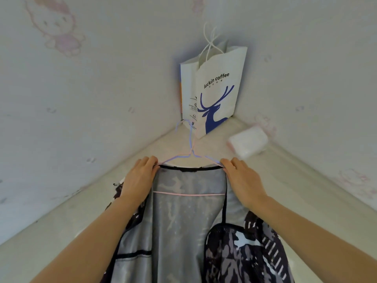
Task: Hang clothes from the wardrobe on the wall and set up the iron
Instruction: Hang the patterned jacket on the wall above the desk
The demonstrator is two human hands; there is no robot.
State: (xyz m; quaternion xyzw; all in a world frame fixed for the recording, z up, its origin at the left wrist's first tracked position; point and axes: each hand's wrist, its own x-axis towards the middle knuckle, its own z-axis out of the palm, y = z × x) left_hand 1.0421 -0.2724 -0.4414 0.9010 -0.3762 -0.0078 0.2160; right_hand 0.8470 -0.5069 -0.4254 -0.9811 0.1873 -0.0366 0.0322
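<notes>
Both hands pinch the garment's neckline onto the wire hanger, left hand and right hand fingers clenched on each shoulder of the patterned garment to seat it, near the paper bag.

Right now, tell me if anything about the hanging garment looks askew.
Nothing clearly askew: both hands, left hand and right hand, pinch the garment at its shoulders on the hanger, whose crossbar runs level.
</notes>
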